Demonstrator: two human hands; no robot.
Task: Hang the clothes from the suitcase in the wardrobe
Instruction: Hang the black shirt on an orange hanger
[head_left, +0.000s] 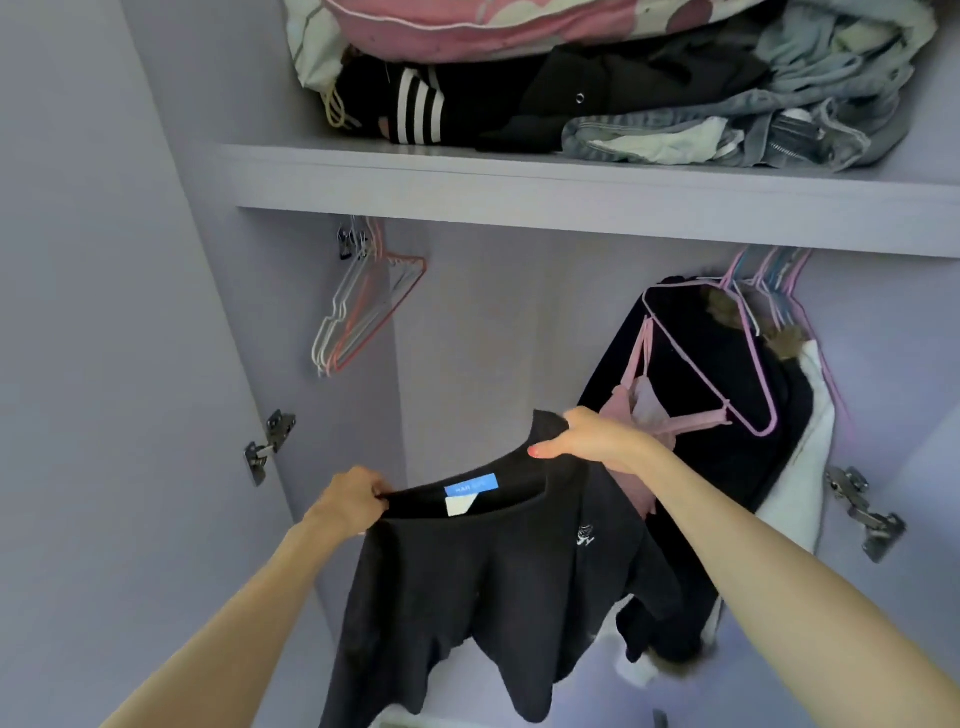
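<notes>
Black long-sleeved sweater (483, 587) with blue neck label, held up in front of the open lilac wardrobe (156, 260). Left hand (350, 501) pinching left side of the collar; right hand (582, 436) gripping right shoulder. Empty white and pink wire hangers (358, 306) hanging upper left; dark hung garments (727, 389) at right.

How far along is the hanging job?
Partly done: several garments already hang on pastel hangers on the right of the wardrobe. In hand: both the left hand and right hand grip the neckline of a black sweatshirt, which is not on a hanger yet. Left: take one of the empty hangers at left and hang it. The suitcase is out of view.
</notes>
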